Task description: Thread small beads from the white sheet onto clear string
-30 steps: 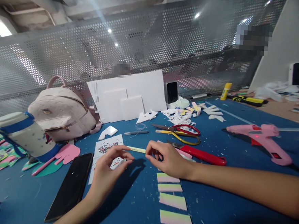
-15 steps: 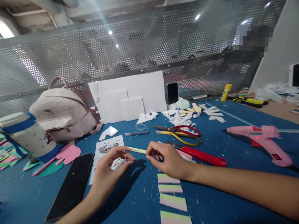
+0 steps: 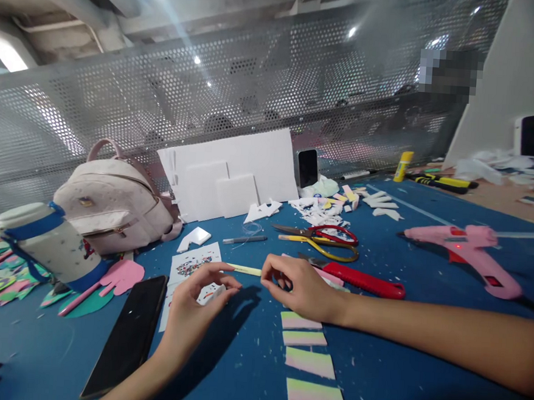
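Observation:
My left hand point(image 3: 195, 305) hovers over the edge of a white sheet point(image 3: 201, 253) strewn with small coloured gems point(image 3: 193, 266). Its thumb and fingers curve toward each other with a gap between them. My right hand point(image 3: 300, 287) is closed in a pinch just right of it; whatever its fingertips may hold is hidden. A thin pale yellow stick point(image 3: 245, 270) runs between the hands, its right end meeting my right fingertips in view; I cannot tell if they touch. Below my right hand lies a column of yellow-and-pink strips point(image 3: 310, 363). A red utility knife point(image 3: 364, 281) lies beyond my right wrist.
Scissors point(image 3: 332, 244) and a grey pen point(image 3: 244, 240) lie farther back. A pink glue gun point(image 3: 469, 251) rests at right, a black phone point(image 3: 124, 336) at left. A bottle point(image 3: 49, 242), a backpack point(image 3: 115, 201), white boards point(image 3: 269, 163) and foam scraps point(image 3: 321, 210) line the back.

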The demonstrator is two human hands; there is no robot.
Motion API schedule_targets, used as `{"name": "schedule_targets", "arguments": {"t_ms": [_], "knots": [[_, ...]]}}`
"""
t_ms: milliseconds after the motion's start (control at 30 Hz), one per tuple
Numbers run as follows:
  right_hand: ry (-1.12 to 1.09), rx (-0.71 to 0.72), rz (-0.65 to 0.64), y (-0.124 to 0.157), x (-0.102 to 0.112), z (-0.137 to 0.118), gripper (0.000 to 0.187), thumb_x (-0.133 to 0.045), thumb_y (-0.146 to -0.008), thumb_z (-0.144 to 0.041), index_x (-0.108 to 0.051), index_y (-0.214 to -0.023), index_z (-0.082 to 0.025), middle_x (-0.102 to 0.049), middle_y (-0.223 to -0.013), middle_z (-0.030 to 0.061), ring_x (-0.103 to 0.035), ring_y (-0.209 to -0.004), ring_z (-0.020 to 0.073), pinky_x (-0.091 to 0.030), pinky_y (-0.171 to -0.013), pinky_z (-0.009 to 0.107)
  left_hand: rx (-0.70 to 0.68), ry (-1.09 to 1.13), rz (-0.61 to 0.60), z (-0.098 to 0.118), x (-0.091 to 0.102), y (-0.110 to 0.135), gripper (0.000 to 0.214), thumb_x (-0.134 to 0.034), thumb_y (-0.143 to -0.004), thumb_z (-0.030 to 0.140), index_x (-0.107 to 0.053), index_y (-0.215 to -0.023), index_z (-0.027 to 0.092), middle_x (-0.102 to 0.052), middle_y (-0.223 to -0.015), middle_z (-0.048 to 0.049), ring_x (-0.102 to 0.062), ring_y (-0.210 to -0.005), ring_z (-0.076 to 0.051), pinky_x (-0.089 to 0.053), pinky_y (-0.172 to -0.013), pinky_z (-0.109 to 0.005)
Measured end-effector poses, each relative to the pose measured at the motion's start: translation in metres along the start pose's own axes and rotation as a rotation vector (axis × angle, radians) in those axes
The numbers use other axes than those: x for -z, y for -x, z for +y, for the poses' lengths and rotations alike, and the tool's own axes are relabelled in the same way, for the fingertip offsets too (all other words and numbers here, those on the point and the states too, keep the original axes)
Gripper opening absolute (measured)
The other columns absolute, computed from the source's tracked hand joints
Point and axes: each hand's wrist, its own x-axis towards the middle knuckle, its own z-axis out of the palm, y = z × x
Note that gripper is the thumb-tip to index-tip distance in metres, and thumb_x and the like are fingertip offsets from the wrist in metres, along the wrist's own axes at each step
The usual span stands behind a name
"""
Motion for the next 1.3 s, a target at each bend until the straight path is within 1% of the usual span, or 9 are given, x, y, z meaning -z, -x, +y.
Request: {"name": "schedule_targets", "arguments": {"t_ms": [233, 400, 600, 833, 1067, 1300], "knots": [[0.007, 0.03, -0.022, 0.0001, 0.0001, -0.0009, 0.004, -0.058, -0.093, -0.016, -0.058, -0.091, -0.02, -0.064, -0.083, -0.0002, -0.05, -0.065, 0.0124, -0.038, -0.061, 0.025, -0.013, -0.014, 0.018, 0.0029, -0.0006, -0.0007, 0.023, -0.069, -0.085, 0.015, -0.068, -0.105, 0.023, -0.081, -0.085, -0.0032, -0.074, -0.084, -0.023, -0.057, -0.086, -0.04], [0.011, 0.044, -0.027, 0.0002, -0.0001, -0.0011, 0.005, -0.057, -0.093, -0.016, -0.057, -0.09, -0.02, -0.064, -0.083, 0.0006, -0.049, -0.066, 0.013, -0.037, -0.062, 0.025, -0.035, 0.0, 0.041, 0.0029, -0.0017, -0.001, 0.021, -0.07, -0.084, 0.016, -0.069, -0.104, 0.023, -0.08, -0.083, -0.0034, -0.075, -0.082, -0.023, -0.057, -0.084, -0.04], [0.015, 0.037, -0.022, 0.0005, -0.0005, -0.0004, 0.006, -0.058, -0.092, -0.015, -0.056, -0.09, -0.02, -0.064, -0.083, -0.0003, -0.049, -0.066, 0.0127, -0.036, -0.061, 0.025, -0.047, -0.047, 0.025, 0.0008, 0.001, -0.0003, 0.022, -0.071, -0.085, 0.016, -0.07, -0.105, 0.025, -0.081, -0.084, -0.0019, -0.075, -0.083, -0.023, -0.056, -0.086, -0.039], [0.012, 0.026, 0.002, 0.0006, 0.0005, -0.0017, 0.005, -0.058, -0.093, -0.016, -0.056, -0.09, -0.02, -0.063, -0.08, -0.0006, -0.05, -0.064, 0.0125, -0.037, -0.061, 0.025, -0.093, -0.069, 0.019, 0.0007, 0.0002, 0.0018, 0.021, -0.07, -0.087, 0.017, -0.07, -0.106, 0.026, -0.081, -0.086, -0.0027, -0.076, -0.084, -0.025, -0.056, -0.088, -0.043], [0.018, 0.017, 0.014, 0.001, 0.0002, -0.0015, 0.005, -0.059, -0.092, -0.015, -0.057, -0.09, -0.02, -0.062, -0.078, -0.0013, -0.049, -0.063, 0.0122, -0.036, -0.061, 0.025, -0.089, -0.061, 0.024, -0.0017, 0.0007, 0.0011, 0.021, -0.071, -0.087, 0.016, -0.07, -0.104, 0.027, -0.081, -0.086, 0.0008, -0.075, -0.084, -0.022, -0.055, -0.089, -0.038], [0.024, 0.015, 0.012, 0.001, 0.0007, -0.0016, 0.006, -0.059, -0.092, -0.016, -0.056, -0.089, -0.02, -0.06, -0.076, -0.0021, -0.048, -0.062, 0.0116, -0.035, -0.06, 0.025, -0.09, -0.082, 0.009, 0.0, 0.0016, 0.0, 0.021, -0.07, -0.087, 0.016, -0.069, -0.105, 0.026, -0.082, -0.085, -0.0007, -0.076, -0.085, -0.023, -0.054, -0.087, -0.039]]}}
